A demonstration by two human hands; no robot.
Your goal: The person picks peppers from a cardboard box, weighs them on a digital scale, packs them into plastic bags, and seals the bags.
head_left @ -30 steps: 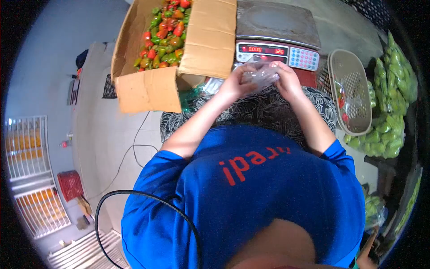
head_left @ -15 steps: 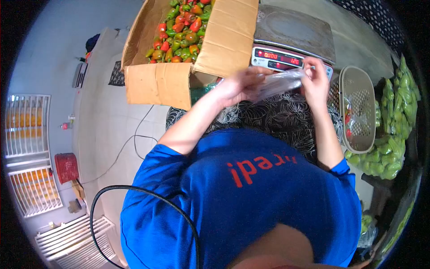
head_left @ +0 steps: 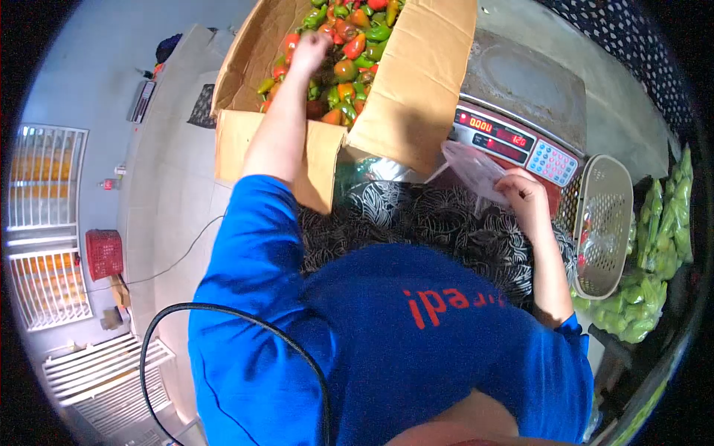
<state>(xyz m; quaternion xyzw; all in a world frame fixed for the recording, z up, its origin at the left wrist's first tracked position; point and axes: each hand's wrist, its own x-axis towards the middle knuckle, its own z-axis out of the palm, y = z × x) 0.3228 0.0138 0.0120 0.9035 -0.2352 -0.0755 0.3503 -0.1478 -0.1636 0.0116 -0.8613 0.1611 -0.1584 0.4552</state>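
My left hand (head_left: 312, 52) is inside the open cardboard box (head_left: 416, 67), over red and green peppers (head_left: 346, 70). Its fingers look curled down among them; what they close on, if anything, is hidden. Off to the right, my right hand (head_left: 523, 195) pinches the edge of a thin clear plastic bag (head_left: 476, 169). The bag hangs out to the left of the fingers, in front of the scale's display panel (head_left: 491, 134), and looks limp.
The scale's metal platform (head_left: 520, 78) lies behind its lit panel. A beige perforated basket (head_left: 604, 223) stands right of my right hand, with filled bags of green produce (head_left: 662, 230) beyond it. A black cable (head_left: 223, 306) loops at my left side.
My left hand has let go of the plastic bag and moved forward and left into the box of peppers. My right hand still holds the bag, which now hangs more open.
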